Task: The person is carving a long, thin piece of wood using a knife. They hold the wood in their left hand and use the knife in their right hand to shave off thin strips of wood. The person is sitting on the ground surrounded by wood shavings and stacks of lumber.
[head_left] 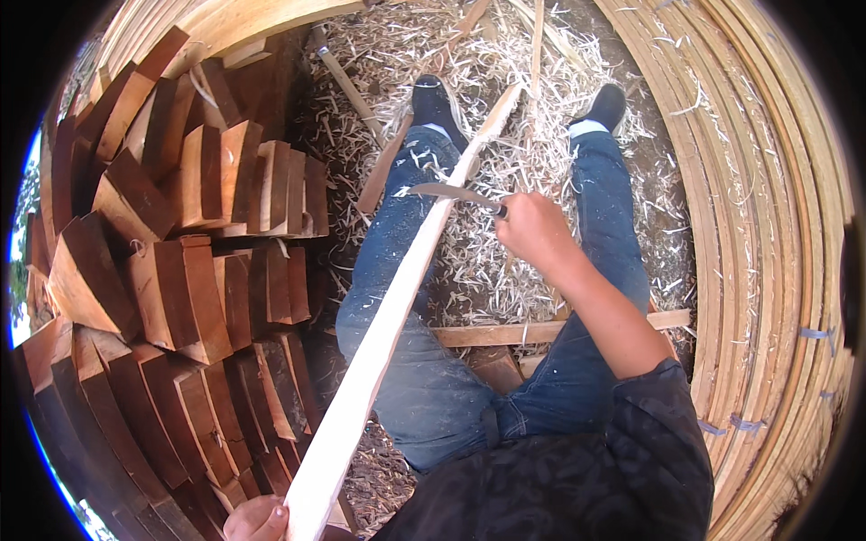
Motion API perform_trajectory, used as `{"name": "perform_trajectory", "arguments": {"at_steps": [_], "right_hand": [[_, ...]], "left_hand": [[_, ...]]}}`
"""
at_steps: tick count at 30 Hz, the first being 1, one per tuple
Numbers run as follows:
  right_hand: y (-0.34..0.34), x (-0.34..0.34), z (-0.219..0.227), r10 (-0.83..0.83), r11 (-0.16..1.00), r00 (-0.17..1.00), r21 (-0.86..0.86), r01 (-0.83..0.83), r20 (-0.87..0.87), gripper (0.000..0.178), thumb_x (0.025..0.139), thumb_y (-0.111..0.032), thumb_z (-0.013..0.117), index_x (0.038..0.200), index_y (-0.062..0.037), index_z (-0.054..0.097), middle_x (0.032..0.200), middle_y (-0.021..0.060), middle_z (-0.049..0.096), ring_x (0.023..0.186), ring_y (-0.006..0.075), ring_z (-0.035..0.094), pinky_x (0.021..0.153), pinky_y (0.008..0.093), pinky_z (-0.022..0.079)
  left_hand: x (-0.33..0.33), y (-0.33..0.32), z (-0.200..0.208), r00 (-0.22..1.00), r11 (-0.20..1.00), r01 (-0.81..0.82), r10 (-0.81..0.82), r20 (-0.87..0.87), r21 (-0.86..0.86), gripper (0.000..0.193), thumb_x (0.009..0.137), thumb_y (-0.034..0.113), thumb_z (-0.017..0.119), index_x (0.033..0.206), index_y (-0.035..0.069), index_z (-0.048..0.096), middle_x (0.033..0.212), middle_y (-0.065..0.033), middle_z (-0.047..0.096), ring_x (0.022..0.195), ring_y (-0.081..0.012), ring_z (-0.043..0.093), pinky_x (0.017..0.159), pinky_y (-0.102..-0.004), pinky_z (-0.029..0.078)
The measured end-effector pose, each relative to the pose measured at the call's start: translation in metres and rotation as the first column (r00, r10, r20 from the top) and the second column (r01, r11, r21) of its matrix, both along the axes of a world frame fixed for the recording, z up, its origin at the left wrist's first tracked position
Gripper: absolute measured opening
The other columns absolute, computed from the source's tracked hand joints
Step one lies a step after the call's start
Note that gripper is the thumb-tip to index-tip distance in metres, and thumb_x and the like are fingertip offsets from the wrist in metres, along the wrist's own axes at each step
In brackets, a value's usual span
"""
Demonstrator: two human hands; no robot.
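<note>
Single head-worn fisheye view, looking steeply down over the person's own torso and legs, feet toward 12 o'clock; straight edges bow near the rim. Close range: the right hand (534, 227) sits just right of centre, the left hand (257, 520) is cut by the frame edge at 7 o'clock. Stacked wood blocks (180, 270) fill 9 o'clock, bent wooden strips (767, 225) curve along 3 o'clock.

You wear a dark, faintly patterned top whose sleeve (663, 397) ends near the elbow, leaving your right forearm bare down to the right hand (534, 227). Your legs are in blue jeans (397, 270), worn and dusty at the thighs. Pale socks show above your black shoes (433, 99).
</note>
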State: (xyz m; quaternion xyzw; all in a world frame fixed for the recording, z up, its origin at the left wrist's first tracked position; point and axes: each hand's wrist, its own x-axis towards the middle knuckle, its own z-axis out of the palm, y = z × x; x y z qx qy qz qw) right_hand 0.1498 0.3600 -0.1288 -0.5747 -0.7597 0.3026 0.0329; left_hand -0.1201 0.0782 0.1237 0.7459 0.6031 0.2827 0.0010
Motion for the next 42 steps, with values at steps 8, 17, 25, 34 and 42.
{"name": "perform_trajectory", "arguments": {"at_steps": [8,17,25,34,42], "right_hand": [[0.03,0.034,-0.067,-0.193,0.981,0.972,0.047,0.188,0.136,0.02,0.077,-0.016,0.062,0.079,0.0029,0.067,0.077,0.0237,0.065,0.072,0.0361,0.066,0.067,0.043,0.054],[0.048,0.02,-0.071,-0.189,0.981,0.97,0.06,0.182,0.15,0.021,0.075,-0.018,0.065,0.085,-0.0006,0.07,0.079,0.0223,0.067,0.074,0.0348,0.067,0.069,0.0429,0.054],[0.004,-0.02,-0.017,0.109,0.984,0.991,0.148,-0.097,-0.075,0.02,0.076,-0.018,0.063,0.085,-0.0026,0.071,0.079,0.0236,0.067,0.074,0.0329,0.068,0.07,0.0414,0.054],[0.017,-0.001,-0.049,-0.021,0.999,0.998,0.032,0.023,-0.065,0.017,0.078,-0.017,0.063,0.08,-0.0004,0.068,0.075,0.0227,0.066,0.07,0.033,0.067,0.066,0.0414,0.054],[0.052,0.019,-0.074,-0.182,0.982,0.977,0.074,0.175,0.108,0.02,0.078,-0.019,0.062,0.079,0.0,0.067,0.076,0.0228,0.066,0.071,0.0354,0.066,0.068,0.044,0.053]], "left_hand": [[-0.003,0.01,0.001,0.999,0.999,0.034,-0.034,0.023,0.01,0.023,0.066,0.021,0.07,0.073,0.007,0.053,0.071,-0.0138,0.061,0.054,-0.0249,0.062,0.042,-0.0347,0.048],[-0.003,0.011,0.003,0.996,0.996,0.084,-0.084,0.026,0.004,0.028,0.071,0.017,0.071,0.083,0.004,0.05,0.078,-0.0171,0.061,0.058,-0.0273,0.062,0.045,-0.0357,0.049],[-0.003,0.007,0.003,0.994,0.994,0.11,-0.109,0.017,-0.021,0.034,0.074,0.013,0.073,0.093,0.001,0.047,0.084,-0.02,0.06,0.061,-0.0295,0.063,0.048,-0.0366,0.05],[-0.009,0.012,-0.001,0.995,0.995,0.104,-0.104,0.013,0.004,0.041,0.073,0.011,0.077,0.096,-0.001,0.045,0.083,-0.0204,0.059,0.063,-0.0283,0.061,0.052,-0.0353,0.051],[-0.003,0.017,0.005,0.994,0.993,0.099,-0.102,0.047,0.057,0.041,0.073,0.014,0.078,0.093,0.002,0.045,0.082,-0.0193,0.059,0.065,-0.0269,0.061,0.053,-0.0339,0.051]]}}
